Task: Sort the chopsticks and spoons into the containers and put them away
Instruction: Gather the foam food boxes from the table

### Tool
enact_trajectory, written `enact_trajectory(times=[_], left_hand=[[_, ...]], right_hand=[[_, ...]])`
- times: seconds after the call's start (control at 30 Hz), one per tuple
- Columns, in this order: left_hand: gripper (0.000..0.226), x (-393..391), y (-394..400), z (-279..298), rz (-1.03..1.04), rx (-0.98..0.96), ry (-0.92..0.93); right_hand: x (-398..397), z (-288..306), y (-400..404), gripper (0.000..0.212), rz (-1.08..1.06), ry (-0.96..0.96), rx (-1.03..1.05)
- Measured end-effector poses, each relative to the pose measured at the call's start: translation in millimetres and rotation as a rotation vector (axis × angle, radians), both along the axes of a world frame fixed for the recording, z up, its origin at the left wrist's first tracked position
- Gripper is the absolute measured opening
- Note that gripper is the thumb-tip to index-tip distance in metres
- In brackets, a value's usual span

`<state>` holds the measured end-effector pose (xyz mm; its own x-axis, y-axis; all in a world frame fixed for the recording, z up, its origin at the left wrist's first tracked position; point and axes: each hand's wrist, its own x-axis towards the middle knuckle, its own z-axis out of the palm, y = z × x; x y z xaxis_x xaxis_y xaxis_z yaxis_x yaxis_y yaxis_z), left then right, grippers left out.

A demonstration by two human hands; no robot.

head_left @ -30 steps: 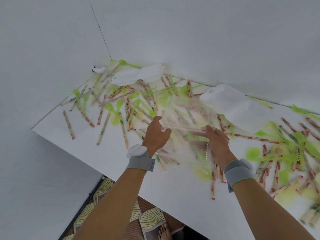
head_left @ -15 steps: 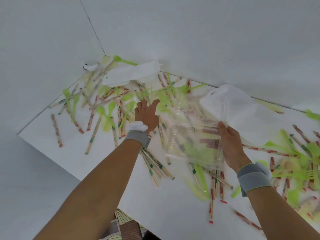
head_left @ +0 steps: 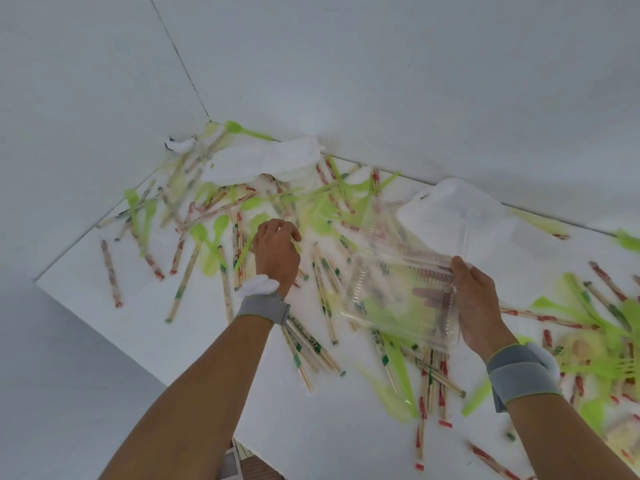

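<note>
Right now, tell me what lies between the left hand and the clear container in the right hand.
Nothing upright blocks the way. Between the left hand and the clear container, which the right hand holds above the table, only wrapped chopsticks lie flat on the tabletop.

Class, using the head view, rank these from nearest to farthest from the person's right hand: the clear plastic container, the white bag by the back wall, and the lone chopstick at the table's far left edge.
1. Clear plastic container: gripped by the right hand itself.
2. White bag: against the back wall, up and to the left.
3. Lone chopstick: at the table's far left edge.
</note>
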<state>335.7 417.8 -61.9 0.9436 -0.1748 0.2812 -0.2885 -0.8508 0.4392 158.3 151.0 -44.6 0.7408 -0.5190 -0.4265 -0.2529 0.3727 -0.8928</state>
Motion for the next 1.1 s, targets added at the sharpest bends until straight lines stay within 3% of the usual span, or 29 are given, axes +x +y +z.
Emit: enact_trajectory(times=[0.33, 0.5, 0.7, 0.9, 1.0, 1.1], left_hand=[[0.024, -12, 29, 2, 0.016, 0.038, -0.103], [0.018, -9, 22, 42, 0.009, -0.085, -0.159], [0.03, -18, 1, 91, -0.119, -0.156, -0.154], [0.036, -69, -31, 119, -0.24, 0.019, 0.106], [0.037, -94, -47, 114, -0.287, 0.082, 0.232], [0.043, -108, -59, 103, -0.313, 0.06, 0.33]], right_hand=[[7, 0, 0, 0.033, -0.029, 0.002, 0.019], [5, -5, 2, 0.033, -0.035, -0.003, 0.007], [7, -1, 24, 0.04, 0.033, 0.016, -0.04], [16, 10, 64, 0.037, 0.026, 0.079, -0.033], [18, 14, 85, 0.032, 0.005, 0.093, 0.077], [19, 16, 99, 0.069, 0.046, 0.099, 0.088]])
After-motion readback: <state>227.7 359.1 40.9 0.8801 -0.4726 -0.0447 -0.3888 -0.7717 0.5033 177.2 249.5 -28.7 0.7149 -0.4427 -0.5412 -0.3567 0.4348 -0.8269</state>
